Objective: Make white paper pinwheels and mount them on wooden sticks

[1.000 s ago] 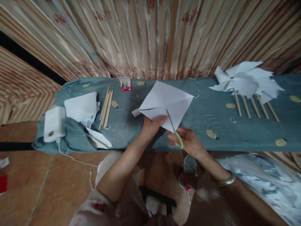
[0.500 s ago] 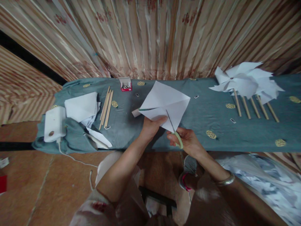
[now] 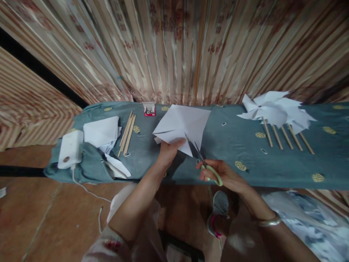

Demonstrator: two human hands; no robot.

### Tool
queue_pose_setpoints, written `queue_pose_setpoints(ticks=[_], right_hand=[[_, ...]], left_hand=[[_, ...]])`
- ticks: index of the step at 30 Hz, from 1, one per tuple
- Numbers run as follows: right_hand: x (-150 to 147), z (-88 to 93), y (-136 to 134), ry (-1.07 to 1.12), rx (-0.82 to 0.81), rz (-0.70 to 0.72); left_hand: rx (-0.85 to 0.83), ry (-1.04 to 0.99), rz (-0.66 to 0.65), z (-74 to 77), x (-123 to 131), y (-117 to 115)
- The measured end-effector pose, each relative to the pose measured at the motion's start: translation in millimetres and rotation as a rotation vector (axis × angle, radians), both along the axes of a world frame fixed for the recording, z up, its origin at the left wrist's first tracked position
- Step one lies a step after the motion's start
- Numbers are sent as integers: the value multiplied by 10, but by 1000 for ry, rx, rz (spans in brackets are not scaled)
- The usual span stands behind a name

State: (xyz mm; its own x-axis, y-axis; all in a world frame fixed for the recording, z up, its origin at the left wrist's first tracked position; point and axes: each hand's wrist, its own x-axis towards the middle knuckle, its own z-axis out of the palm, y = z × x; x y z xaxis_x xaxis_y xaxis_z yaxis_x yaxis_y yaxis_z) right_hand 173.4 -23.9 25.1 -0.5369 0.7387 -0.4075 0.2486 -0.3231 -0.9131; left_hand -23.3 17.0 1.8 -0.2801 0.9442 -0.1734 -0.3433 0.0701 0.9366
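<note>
A white paper square (image 3: 188,118) with slits cut inward from its corners is held above the cloth-covered table. My left hand (image 3: 169,151) pinches its near edge, thumb on top. In my right hand (image 3: 218,171) are green-handled scissors (image 3: 212,173), their blades parted and pointing at the lower right slit of the paper. The slit gapes, and the cloth shows through it.
On the table (image 3: 174,178), wooden sticks (image 3: 127,134), a red box of metal pins (image 3: 149,110), stacked white paper (image 3: 100,131) and a white power strip (image 3: 71,149) lie left. Paper pinwheels on sticks (image 3: 275,109) lie right. A curtain (image 3: 177,51) hangs behind.
The scissors have drawn back from the paper toward the lower right, and their blades have opened wider. The slit gapes more. The whole view has shifted slightly.
</note>
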Motion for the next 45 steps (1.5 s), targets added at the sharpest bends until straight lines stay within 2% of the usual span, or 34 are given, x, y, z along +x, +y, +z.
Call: queue_pose_setpoints(ticks=[3, 5, 9, 12, 14, 20, 25, 29, 34, 40, 43, 45], right_hand=[[203, 48, 65, -13, 48, 21], [318, 60, 107, -23, 102, -24], [442, 44, 169, -10, 206, -260], [481, 11, 200, 61, 214, -475], [509, -16, 214, 118, 215, -560], [601, -66, 206, 189, 226, -551], [622, 30, 149, 253, 190, -582], [636, 121, 129, 371, 195, -644], [630, 92, 179, 286, 248, -682], [593, 17, 254, 208, 242, -848], [658, 18, 287, 256, 240, -926], [711, 14, 316, 315, 251, -987]], left_hand=[[0, 36, 32, 5, -19, -1], [-2, 69, 31, 13, -18, -13], [-11, 109, 18, 34, 29, -55], [-22, 162, -11, 58, 83, -90], [-14, 228, -72, 76, 115, -107], [104, 424, -404, 99, 200, -107], [87, 600, -463, 127, 293, -95], [62, 651, -468, 173, 342, -71], [12, 613, -385, 190, 340, 34], [-64, 450, -443, 239, 375, 109], [-88, 333, -457, 284, 420, 118], [-78, 166, -421, 308, 459, 117]])
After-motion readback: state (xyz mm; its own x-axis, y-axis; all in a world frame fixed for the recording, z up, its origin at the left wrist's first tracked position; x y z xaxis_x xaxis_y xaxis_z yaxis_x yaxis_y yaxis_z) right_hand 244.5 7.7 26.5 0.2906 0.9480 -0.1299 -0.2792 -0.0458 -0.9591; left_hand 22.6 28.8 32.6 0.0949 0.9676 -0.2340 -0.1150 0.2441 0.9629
